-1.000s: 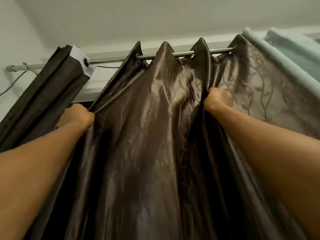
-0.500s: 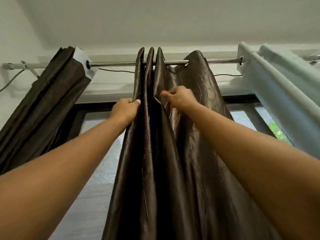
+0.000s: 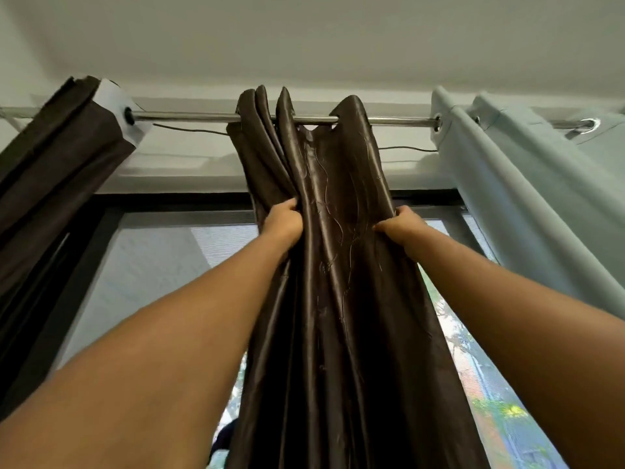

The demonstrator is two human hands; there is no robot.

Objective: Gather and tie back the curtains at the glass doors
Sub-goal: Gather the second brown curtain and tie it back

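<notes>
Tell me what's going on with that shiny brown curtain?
A person is reaching up and gathering the shiny brown curtain on the metal rod. The left hand grips its bunched folds on one side; the right hand pinches its other edge. It hangs in a narrow bundle, with the glass door showing on both sides. A darker curtain is bunched to the left, a pale blue curtain to the right. Nothing is tied back yet.
</notes>
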